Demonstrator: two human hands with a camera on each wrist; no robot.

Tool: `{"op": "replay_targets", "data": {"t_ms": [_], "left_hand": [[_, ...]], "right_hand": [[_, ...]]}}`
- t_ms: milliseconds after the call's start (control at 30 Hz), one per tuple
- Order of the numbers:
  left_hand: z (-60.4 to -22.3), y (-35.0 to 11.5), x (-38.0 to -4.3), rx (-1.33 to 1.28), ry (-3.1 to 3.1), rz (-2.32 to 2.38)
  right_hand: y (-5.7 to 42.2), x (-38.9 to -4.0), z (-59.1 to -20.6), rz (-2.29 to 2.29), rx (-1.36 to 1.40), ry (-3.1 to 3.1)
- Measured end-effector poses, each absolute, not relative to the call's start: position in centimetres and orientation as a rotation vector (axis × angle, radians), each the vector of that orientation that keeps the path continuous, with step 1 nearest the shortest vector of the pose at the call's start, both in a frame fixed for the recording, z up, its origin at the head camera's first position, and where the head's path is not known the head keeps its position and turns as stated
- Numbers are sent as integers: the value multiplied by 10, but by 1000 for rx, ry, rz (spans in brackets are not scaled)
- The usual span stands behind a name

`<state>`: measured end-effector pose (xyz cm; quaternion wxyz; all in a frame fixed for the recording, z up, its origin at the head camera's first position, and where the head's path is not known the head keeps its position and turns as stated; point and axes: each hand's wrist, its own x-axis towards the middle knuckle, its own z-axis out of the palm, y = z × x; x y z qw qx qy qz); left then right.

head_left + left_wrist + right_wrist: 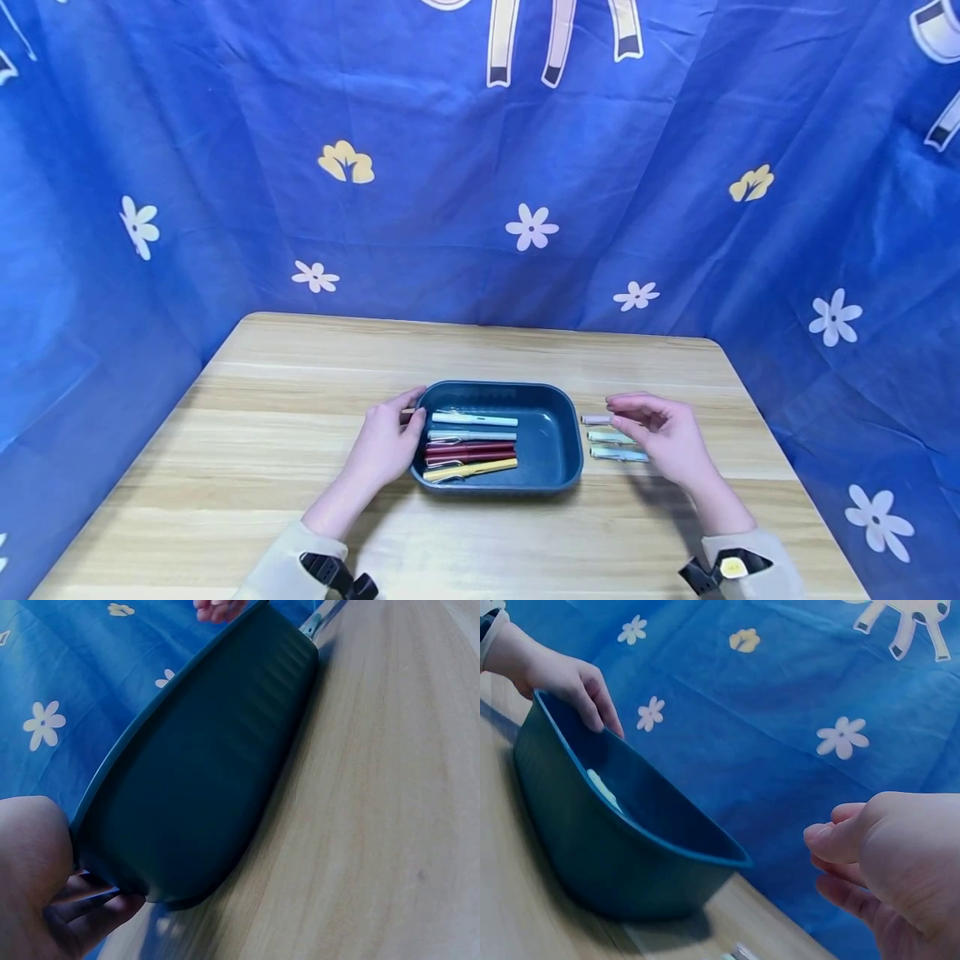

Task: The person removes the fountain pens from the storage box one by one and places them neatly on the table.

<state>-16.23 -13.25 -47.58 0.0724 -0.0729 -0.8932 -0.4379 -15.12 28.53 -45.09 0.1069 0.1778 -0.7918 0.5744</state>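
Observation:
A dark teal plastic bin [551,477] stands on the table with several pens inside. Among them lie a pale blue pen [487,421], a silvery pen [480,436], dark red pens [480,450] and a yellow pen [480,468]. My left hand [386,442] grips the bin's left end, thumb over the rim and fingers against the outside wall. Just right of the bin, my right hand [667,433] hovers with bent, relaxed fingers and nothing visible in them. Below it are a lilac pen [595,420], a mint green pen [609,437] and a light blue pen [618,454]; the hand partly covers them.
The wooden tabletop [300,358] extends on every side of the bin. Blue cloth [420,250] with flowers and animal figures hangs behind the table and along both sides.

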Motion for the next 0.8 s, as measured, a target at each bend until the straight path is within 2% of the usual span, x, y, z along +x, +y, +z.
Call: {"op": "replay_targets", "data": {"t_ms": [367, 800], "left_hand": [[-476, -132, -163, -229, -2671, -1324], [-476, -133, -162, -220, -2670, -1341]], "right_hand": [[244, -161, -442, 1881, 569, -2315], [203, -179, -453, 2063, 567, -2302]]}}
